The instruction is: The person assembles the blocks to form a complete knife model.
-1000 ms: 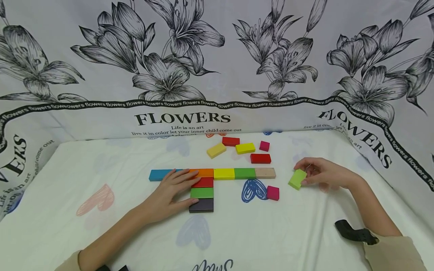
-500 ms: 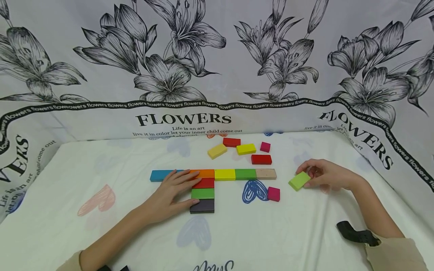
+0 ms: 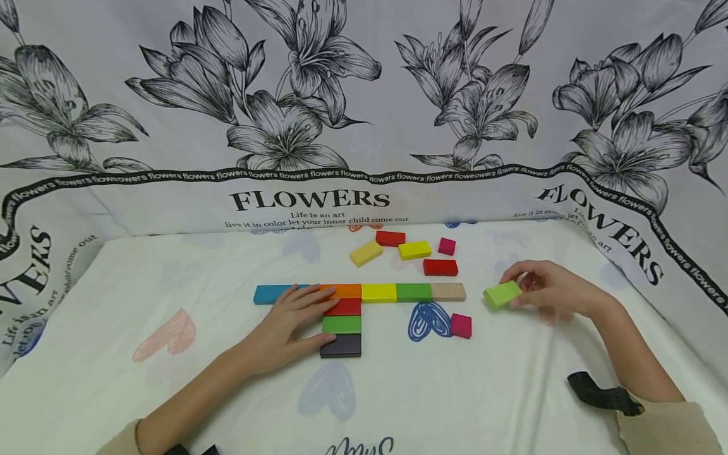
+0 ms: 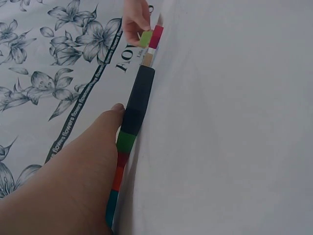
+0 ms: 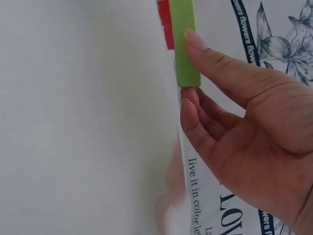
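In the head view, my left hand (image 3: 284, 332) rests across a T-shaped layout of blocks, its fingers over the join of the blue block (image 3: 270, 294) and the orange block (image 3: 348, 291). Its thumb touches the black block (image 3: 344, 347) at the foot of the stem, below a red block (image 3: 347, 307) and a green block (image 3: 341, 325). Rightward the row continues with a yellow block (image 3: 379, 292), a green one and a plain wooden block (image 3: 448, 292). My right hand (image 3: 560, 292) pinches a lime green block (image 3: 502, 295) between thumb and fingers, right of the row's end.
Behind the row lie two red blocks, a pale yellow block (image 3: 366, 253), a bright yellow block (image 3: 414, 250) and a small magenta cube (image 3: 447, 246). Another magenta cube (image 3: 461, 326) sits in front of the wooden block. A flower-printed cloth (image 3: 318, 126) rises behind the white tabletop.
The lime green block has turned in my right hand from slanting steeply to lying nearly lengthwise with the row. My left hand stays in place on the blocks.
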Tool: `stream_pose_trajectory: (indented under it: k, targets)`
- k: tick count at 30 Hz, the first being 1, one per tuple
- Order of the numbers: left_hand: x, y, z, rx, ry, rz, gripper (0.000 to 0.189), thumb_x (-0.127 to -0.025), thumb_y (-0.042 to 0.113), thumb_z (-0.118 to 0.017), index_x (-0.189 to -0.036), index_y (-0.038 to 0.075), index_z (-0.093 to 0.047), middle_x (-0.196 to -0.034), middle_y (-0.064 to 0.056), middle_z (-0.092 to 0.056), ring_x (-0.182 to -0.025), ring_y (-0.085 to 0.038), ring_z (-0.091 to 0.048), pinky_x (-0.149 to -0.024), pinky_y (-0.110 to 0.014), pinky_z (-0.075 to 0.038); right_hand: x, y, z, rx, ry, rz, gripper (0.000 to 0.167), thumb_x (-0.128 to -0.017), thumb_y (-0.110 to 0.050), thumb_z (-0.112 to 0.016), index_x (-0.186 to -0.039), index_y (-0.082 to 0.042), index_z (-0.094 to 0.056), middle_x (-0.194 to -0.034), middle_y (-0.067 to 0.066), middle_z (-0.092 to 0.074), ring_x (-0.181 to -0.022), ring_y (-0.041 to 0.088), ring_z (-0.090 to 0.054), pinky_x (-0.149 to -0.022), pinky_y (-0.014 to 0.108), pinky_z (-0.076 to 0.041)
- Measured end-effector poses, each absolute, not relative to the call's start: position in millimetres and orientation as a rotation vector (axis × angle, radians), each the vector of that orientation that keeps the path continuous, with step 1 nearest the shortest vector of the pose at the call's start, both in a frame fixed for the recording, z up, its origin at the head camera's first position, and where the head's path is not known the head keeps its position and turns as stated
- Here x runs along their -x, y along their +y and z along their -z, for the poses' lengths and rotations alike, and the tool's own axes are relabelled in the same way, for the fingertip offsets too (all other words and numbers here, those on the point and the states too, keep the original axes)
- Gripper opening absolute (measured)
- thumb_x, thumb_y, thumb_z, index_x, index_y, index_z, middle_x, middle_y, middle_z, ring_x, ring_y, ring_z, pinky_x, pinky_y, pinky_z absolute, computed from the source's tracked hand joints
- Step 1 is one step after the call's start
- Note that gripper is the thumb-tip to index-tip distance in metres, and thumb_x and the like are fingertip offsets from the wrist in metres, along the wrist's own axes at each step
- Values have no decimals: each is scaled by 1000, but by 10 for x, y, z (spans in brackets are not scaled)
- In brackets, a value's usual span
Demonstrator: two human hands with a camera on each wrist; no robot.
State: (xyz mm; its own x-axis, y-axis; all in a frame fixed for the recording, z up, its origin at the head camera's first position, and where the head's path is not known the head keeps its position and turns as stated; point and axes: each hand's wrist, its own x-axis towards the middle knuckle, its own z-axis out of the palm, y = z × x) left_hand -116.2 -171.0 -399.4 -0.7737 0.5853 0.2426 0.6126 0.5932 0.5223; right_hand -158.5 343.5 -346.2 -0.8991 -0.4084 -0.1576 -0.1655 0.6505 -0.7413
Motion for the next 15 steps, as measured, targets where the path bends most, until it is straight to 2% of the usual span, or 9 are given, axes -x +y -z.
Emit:
stream_pose_trajectory:
  k: [9,15]
  targets:
    - [1163,-1709,4000,1035,-2770,931,64,-96,42,-76,-153,18,-59,-162,-3,-50,-156,-33,-35,-127,-66,-12,1592,3253,3355,540,2632,1103,33,-89,-10,-85,-118,-4,-70,-106,6,-64,-89,15,-58,-76,20,-49]
    - [1164,-1708,4000,1040,-2765,926,64,-96,42,-76,-152,17,-59,-162,-2,-50,-156,-33,-35,-127,-66,-12,1627,3040,3226,559,2674,1088,35,-89,-11,-86,-120,-3,-71,-111,8,-65,-91,16,-57,-74,20,-50]
